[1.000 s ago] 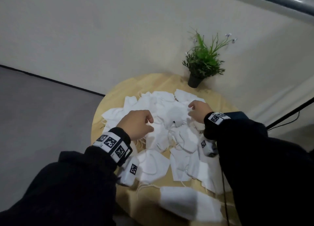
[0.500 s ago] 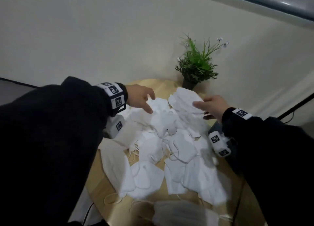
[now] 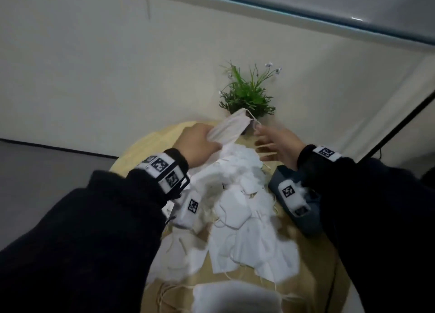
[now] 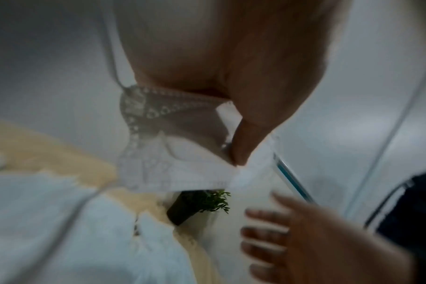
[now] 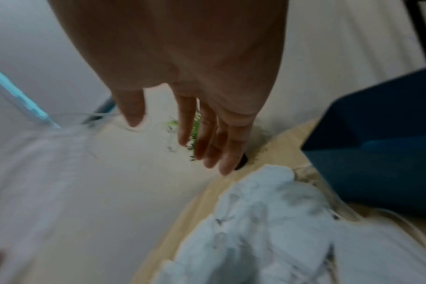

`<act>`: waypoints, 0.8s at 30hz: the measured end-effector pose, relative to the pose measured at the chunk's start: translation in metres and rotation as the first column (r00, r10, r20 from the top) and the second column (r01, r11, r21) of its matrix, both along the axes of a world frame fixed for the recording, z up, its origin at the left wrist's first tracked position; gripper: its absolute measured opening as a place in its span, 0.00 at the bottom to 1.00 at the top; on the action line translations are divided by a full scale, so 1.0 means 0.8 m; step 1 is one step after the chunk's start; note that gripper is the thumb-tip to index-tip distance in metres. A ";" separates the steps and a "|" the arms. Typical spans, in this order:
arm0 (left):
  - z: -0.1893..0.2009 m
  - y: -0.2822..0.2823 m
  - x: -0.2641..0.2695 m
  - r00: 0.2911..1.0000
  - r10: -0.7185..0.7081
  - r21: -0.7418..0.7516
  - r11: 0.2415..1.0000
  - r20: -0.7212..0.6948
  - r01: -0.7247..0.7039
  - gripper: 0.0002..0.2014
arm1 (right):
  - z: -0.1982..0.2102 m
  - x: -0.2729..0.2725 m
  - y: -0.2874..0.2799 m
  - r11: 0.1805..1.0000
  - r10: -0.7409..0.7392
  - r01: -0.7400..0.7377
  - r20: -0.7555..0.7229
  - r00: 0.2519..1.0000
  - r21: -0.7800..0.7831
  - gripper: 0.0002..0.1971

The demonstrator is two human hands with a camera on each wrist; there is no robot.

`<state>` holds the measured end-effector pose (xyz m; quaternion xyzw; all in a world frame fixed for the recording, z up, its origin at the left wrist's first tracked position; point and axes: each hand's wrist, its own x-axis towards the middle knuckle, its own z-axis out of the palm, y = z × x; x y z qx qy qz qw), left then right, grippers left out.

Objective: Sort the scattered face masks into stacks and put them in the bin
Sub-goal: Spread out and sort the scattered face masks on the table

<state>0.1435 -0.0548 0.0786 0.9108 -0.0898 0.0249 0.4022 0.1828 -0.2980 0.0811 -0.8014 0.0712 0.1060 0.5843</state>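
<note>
Our left hand (image 3: pixel 196 145) pinches one white mask (image 3: pixel 229 127) and holds it up off the desk (image 3: pixel 150 145); in the left wrist view the thumb (image 4: pixel 246 146) presses on the mask's edge (image 4: pixel 173 169); our right hand (image 3: pixel 279 145) is spread out, fingers (image 5: pixel 207 142) straight, holding nothing, just right of the lifted mask; below both hands the pile of white masks (image 3: pixel 237 195) lies spread on the round desk; a blue bin (image 3: pixel 303 218) sits under our right wrist; a green plant (image 3: pixel 247 93) stands behind the mask.
</note>
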 end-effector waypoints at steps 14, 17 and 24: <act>-0.115 0.094 -0.080 0.895 0.152 -0.722 0.542 -0.420 -0.431 0.13 | -0.192 0.059 0.048 0.403 0.278 -0.297 -0.193 0.941 -0.866 0.46; -0.116 0.091 -0.058 0.894 0.132 -0.699 0.578 -0.428 -0.420 0.13 | -0.172 0.071 0.046 0.376 0.250 -0.230 -0.141 0.958 -0.898 0.25; -0.115 0.087 -0.050 0.887 0.131 -0.706 0.559 -0.443 -0.435 0.13 | -0.111 0.079 0.017 0.814 -0.031 0.116 0.157 0.987 -0.569 0.19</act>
